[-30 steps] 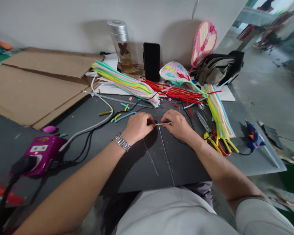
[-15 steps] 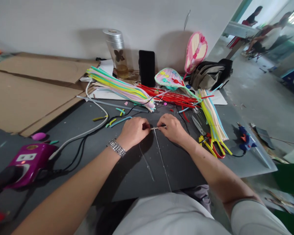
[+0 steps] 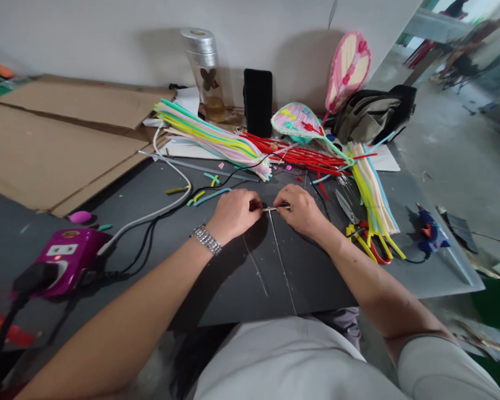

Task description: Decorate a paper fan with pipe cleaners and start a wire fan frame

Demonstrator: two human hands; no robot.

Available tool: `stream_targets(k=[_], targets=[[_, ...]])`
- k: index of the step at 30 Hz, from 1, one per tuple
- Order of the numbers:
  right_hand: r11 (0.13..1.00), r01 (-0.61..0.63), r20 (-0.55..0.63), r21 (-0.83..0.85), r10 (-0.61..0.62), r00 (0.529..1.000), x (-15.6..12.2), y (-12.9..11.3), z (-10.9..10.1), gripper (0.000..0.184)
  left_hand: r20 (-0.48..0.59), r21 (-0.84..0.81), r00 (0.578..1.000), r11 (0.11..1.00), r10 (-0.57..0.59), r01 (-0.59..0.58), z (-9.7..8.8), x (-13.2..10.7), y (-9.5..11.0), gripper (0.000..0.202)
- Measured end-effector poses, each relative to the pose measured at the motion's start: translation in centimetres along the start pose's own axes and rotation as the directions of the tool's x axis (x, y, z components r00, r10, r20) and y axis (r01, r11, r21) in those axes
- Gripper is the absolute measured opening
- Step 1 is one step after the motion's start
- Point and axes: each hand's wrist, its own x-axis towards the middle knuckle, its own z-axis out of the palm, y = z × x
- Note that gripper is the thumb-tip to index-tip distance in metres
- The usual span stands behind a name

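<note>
My left hand [image 3: 237, 212], with a metal watch on its wrist, is closed in a pinch on one end of a short, pale, thin wire [image 3: 269, 209]. The other end sits pinched in my right hand [image 3: 300, 208], where something dark shows between the fingers. From the bit between my hands a long straight wire [image 3: 282, 261] runs down toward my lap. A second thin wire [image 3: 256, 266] lies on the dark table below my left hand. My fingertips partly hide the held piece.
Pipe cleaner bundles, pastel [image 3: 216, 136], red [image 3: 300, 153] and yellow-white [image 3: 373, 189], lie behind and right. Scissors [image 3: 346, 206] and a blue glue gun [image 3: 433, 233] are on the right. A magenta power socket [image 3: 73, 261] with cables, cardboard [image 3: 58, 150], a phone [image 3: 258, 103] and a bottle [image 3: 204, 72] stand around.
The camera view has shifted, so the table things appear farther right and mostly higher. Both hands keep their pinch on the short wire, with little change in their pose.
</note>
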Motion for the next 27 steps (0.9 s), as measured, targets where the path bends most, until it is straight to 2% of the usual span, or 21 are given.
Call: stream_targets(k=[19, 27], targets=[[0.999, 0.030, -0.024, 0.034, -0.029, 0.999, -0.12, 0.19, 0.10, 0.022, -0.002, 0.025, 1.000, 1.000, -0.006, 0.006, -0.10, -0.02, 0.28, 0.016], [0.998, 0.047, -0.034, 0.035, -0.046, 0.998, -0.19, 0.12, 0.02, 0.017, -0.009, 0.008, 1.000, 1.000, 0.007, -0.007, 0.11, 0.03, 0.00, 0.015]])
